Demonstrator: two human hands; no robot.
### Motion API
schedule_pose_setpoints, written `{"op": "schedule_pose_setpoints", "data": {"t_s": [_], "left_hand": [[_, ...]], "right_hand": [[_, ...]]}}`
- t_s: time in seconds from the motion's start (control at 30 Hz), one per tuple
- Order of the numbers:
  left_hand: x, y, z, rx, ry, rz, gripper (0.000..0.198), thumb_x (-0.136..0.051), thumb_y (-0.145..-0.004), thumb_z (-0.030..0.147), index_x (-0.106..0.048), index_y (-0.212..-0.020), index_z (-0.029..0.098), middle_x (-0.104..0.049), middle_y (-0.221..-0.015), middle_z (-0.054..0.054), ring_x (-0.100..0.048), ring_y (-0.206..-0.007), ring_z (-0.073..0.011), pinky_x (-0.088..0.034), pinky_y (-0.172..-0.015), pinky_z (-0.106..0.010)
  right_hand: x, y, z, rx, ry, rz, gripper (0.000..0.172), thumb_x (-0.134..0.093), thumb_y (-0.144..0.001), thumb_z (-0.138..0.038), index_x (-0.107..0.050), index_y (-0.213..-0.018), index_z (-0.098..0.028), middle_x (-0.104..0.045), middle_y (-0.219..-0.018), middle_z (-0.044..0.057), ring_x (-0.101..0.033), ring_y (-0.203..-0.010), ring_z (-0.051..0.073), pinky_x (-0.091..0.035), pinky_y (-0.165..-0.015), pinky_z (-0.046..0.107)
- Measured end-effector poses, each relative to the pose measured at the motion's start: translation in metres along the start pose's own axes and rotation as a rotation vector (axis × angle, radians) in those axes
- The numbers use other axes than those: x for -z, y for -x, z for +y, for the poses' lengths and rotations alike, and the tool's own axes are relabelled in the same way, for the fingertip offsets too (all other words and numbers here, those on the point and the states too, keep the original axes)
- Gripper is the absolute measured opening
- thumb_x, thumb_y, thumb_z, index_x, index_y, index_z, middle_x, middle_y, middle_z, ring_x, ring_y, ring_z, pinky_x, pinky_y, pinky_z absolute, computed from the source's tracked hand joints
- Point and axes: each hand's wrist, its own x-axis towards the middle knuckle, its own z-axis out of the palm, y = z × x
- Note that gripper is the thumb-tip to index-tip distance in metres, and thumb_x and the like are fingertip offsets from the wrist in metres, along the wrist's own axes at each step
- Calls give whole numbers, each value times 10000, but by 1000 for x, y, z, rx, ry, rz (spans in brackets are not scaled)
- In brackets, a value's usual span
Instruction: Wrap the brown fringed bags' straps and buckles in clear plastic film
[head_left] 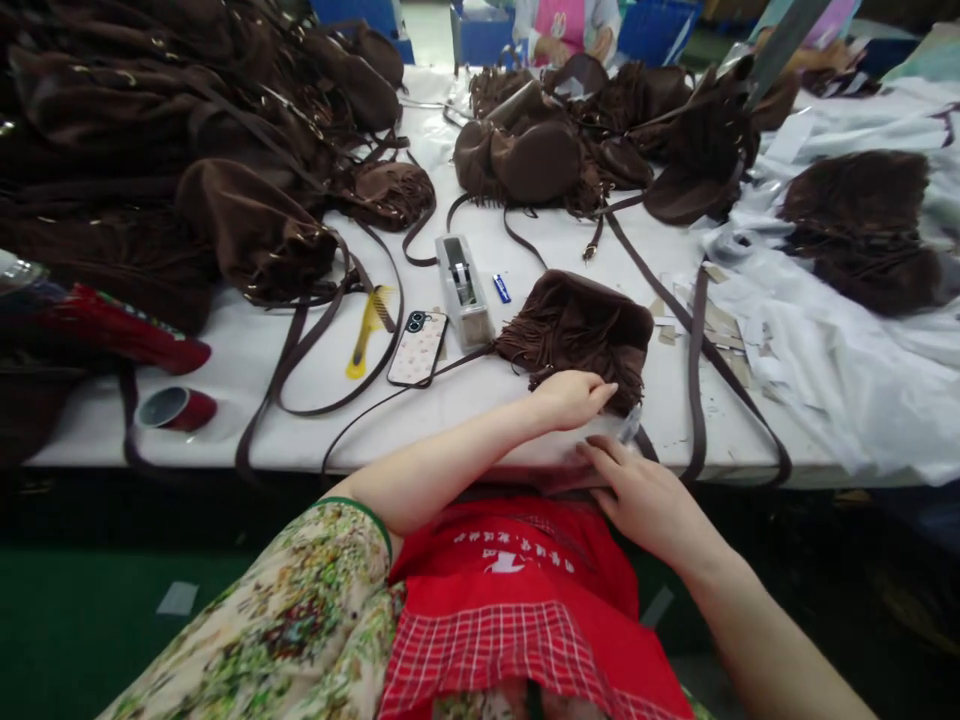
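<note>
A dark brown fringed suede bag (581,315) lies on the white table in front of me. My left hand (574,398) is closed at the bag's near edge, against the fringe; whatever it pinches is too small to tell. Just below and to the right, my right hand (637,490) has its fingers bent over the table's front edge, thumb underneath. A small clear plastic piece (630,425) shows between that hand and the bag. What the right fingers grip, if anything, cannot be made out.
Left of the bag lie a tape dispenser (463,290), a blue-and-white small item (501,289), a phone (418,348) and a yellow comb (367,335). A red cup (178,408) rests on its side. Brown bags (255,220) are piled left; white sheets (847,390) lie right. A person sits opposite.
</note>
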Motion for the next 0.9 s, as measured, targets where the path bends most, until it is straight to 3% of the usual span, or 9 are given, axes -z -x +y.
{"op": "schedule_pose_setpoints", "data": {"t_s": [0.07, 0.13, 0.27, 0.33, 0.4, 0.5, 0.63, 0.73, 0.9], "left_hand": [[9, 19, -2, 21, 84, 14, 426, -376, -947, 404, -683, -846, 128, -698, -762, -58, -625, -666, -149, -466, -695, -257], [18, 44, -3, 68, 204, -114, 452, -355, -954, 416, -680, -841, 123, -684, -686, -46, -602, -573, -131, -467, -635, -246], [27, 96, -4, 111, 333, -701, 500, -429, -905, 530, -693, -695, 160, -645, -547, -23, -554, -452, -118, -460, -548, -238], [22, 112, -6, 111, 360, -864, 425, -544, -838, 545, -700, -698, 176, -664, -582, -21, -570, -465, -125, -467, -547, -244], [11, 117, -7, 118, 423, -779, 377, -602, -799, 536, -696, -794, 170, -695, -692, -32, -588, -495, -126, -472, -557, -248], [-10, 104, -8, 213, 653, -382, 444, -513, -852, 551, -618, -995, 144, -695, -856, -67, -590, -530, -107, -464, -534, -235], [-27, 76, -9, 356, 912, 46, 414, -407, -905, 524, -530, -968, 134, -634, -693, -25, -568, -512, -95, -410, -466, -185], [-30, 60, -12, 331, 993, 120, 387, -402, -905, 515, -507, -909, 142, -632, -707, -18, -544, -480, -75, -367, -435, -167], [-28, 51, -17, 312, 941, 48, 451, -477, -845, 580, -493, -741, 141, -610, -619, -11, -364, -366, -34, -248, -384, -182]], "right_hand": [[-5, 0, 3, -6, 143, -66, 307, -506, -835, -127, -622, -1109, -202, -646, -1034, 105, -642, -709, 190, -481, -578, 287], [-5, 1, 13, 1, 171, -71, 198, -519, -862, -179, -662, -995, -214, -650, -909, 78, -626, -652, 181, -455, -544, 280], [9, 5, 32, -37, -29, 113, 179, -575, -869, -331, -675, -972, -224, -652, -929, 58, -645, -780, 190, -501, -681, 293], [14, 7, 33, -93, -130, 210, 181, -587, -865, -360, -676, -944, -224, -651, -921, 58, -641, -772, 183, -511, -687, 292], [15, 8, 30, -125, -193, 263, 167, -597, -859, -370, -676, -899, -228, -649, -895, 58, -639, -748, 183, -517, -662, 292], [9, 7, 24, -118, -227, 296, 149, -586, -869, -358, -679, -867, -241, -650, -861, 56, -645, -745, 188, -526, -661, 296], [-4, 7, 19, -79, -180, 297, 164, -526, -902, -300, -682, -931, -257, -662, -877, 55, -659, -767, 188, -532, -684, 297], [-13, 8, 18, -54, -150, 290, 211, -480, -912, -238, -681, -969, -255, -672, -911, 57, -662, -791, 187, -534, -708, 301], [-18, 12, 17, -102, -316, 263, 220, -486, -878, -190, -649, -1019, -231, -661, -977, 67, -653, -859, 194, -538, -771, 309]]}}
